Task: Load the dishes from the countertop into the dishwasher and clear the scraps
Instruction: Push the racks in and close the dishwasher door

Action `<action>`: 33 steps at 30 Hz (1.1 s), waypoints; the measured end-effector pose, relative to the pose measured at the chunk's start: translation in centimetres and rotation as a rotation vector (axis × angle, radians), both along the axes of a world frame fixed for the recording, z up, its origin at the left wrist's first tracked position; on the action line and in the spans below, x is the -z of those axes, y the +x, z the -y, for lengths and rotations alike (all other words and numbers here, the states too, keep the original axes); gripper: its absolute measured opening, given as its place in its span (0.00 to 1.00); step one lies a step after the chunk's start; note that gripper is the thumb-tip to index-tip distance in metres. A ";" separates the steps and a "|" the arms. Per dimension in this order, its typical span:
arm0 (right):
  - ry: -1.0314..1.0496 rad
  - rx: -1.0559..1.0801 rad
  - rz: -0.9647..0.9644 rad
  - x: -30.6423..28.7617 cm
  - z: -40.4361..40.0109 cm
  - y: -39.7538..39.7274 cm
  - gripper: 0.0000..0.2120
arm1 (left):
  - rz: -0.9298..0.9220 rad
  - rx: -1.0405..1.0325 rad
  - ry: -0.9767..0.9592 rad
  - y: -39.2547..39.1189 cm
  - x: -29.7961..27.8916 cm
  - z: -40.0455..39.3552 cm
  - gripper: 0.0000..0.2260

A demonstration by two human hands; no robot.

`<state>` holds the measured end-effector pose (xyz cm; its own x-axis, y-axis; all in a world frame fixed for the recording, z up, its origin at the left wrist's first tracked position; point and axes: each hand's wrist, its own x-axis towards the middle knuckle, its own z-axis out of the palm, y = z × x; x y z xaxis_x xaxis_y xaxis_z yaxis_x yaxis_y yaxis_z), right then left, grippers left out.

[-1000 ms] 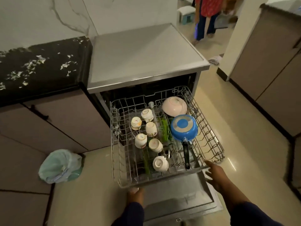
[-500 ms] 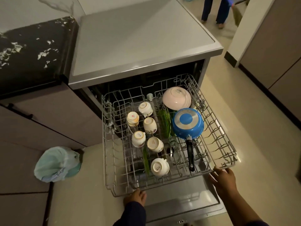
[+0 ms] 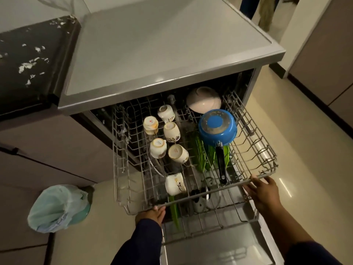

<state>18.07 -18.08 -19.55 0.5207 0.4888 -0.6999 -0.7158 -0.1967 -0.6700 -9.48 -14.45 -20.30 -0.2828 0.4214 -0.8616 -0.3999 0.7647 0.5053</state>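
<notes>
The dishwasher's upper wire rack (image 3: 254,150) is pulled out, partly under the grey dishwasher top (image 3: 162,44). It holds several upturned white cups (image 3: 172,131), a pale bowl (image 3: 203,100), a blue saucepan (image 3: 217,127) with a black handle, and green plates (image 3: 198,155). My left hand (image 3: 151,214) grips the rack's front bar near its left corner. My right hand (image 3: 264,190) holds the same bar at the right corner. A lower rack (image 3: 210,224) shows beneath, over the open door (image 3: 219,251).
White scraps (image 3: 28,66) lie scattered on the black countertop (image 3: 28,77) to the left. A bin lined with a pale green bag (image 3: 57,207) stands on the floor at the left. A person's legs (image 3: 250,6) show at the far back. Brown cabinets (image 3: 324,54) line the right side.
The rack has slid back into the dishwasher, so the bowl now sits under the top edge. Both hands went from just below the rack's front to gripping its front bar.
</notes>
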 end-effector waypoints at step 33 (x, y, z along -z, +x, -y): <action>0.178 -0.021 0.201 4.6 -24.5 2.3 0.07 | -0.260 0.333 0.416 -0.2 6.1 -11.8 0.09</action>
<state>20.34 6.42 -24.16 0.6287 0.6074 -0.4856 -0.5619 -0.0768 -0.8236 -9.65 -2.65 -26.38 -0.2566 0.8112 -0.5254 0.0048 0.5447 0.8386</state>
